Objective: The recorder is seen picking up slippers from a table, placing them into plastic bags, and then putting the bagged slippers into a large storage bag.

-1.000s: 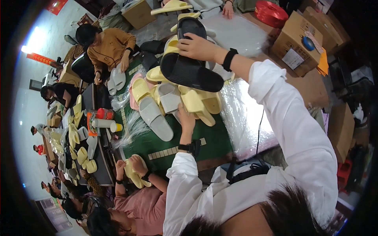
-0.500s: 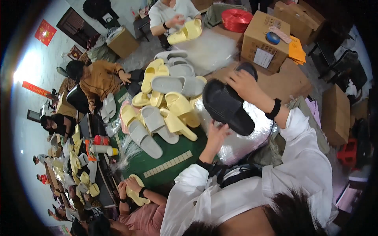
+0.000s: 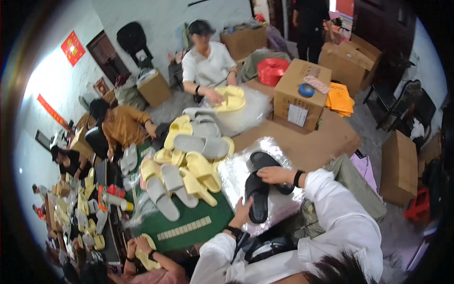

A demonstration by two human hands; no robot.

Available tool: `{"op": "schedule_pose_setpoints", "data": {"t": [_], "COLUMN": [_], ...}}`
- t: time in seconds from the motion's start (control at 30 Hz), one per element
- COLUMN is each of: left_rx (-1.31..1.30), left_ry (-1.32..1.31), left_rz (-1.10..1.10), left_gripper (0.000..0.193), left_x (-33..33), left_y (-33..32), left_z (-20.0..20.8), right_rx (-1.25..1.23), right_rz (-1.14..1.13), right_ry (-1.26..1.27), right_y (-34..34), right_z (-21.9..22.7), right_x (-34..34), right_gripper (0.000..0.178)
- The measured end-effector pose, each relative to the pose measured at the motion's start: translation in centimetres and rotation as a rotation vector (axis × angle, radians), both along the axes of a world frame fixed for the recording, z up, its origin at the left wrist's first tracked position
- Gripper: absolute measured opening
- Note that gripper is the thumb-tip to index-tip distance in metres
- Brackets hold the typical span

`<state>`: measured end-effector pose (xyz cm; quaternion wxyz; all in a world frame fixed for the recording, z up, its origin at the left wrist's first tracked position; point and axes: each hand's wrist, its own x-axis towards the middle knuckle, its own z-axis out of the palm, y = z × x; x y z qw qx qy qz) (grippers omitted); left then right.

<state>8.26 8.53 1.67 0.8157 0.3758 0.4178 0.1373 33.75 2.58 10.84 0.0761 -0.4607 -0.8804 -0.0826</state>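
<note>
A pair of black slippers lies on a stack of shiny clear plastic bags, one slipper partly over the other. My right hand grips the pair from above, its fingers bent at the strap of the nearer slipper; my arm and hand hide part of the other one. Beside the left edge of the nearer slipper is my left hand, thumb and fingers apart, the fingertips at the slipper's side. Just left of the bags, yellow and grey slippers are heaped on a green mat.
A cardboard box with a blue tape roll on top stands on flat cardboard. Behind it sits a red roll of twine. Across the table a person handles a yellow slipper; other people sit along the left.
The black slippers, held up and tilted before, now lie lower on the plastic bags. Both my hands have moved down and left with them. The view has shifted, showing more of the room's far side.
</note>
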Motion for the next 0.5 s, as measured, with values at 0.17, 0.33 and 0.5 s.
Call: {"op": "schedule_pose_setpoints", "data": {"t": [0.17, 0.33, 0.5], "left_rx": [0.529, 0.190, 0.356], "left_ry": [0.347, 0.204, 0.316], "left_rz": [-0.221, 0.008, -0.289], "left_gripper": [0.046, 0.027, 0.045], "left_x": [-1.7, -0.6, -0.5], "left_y": [-1.3, -2.6, -2.7], "left_z": [-6.8, -6.6, -4.8], "right_rx": [0.058, -0.127, -0.039], "right_rz": [-0.892, -1.301, -1.331], "right_ry": [0.570, 0.903, 0.786], "right_y": [-3.2, -8.0, -6.3], "right_z": [1.1, -6.5, -10.0], "right_x": [-7.1, -14.4, -14.1], "right_gripper": [0.045, 0.039, 0.032]}}
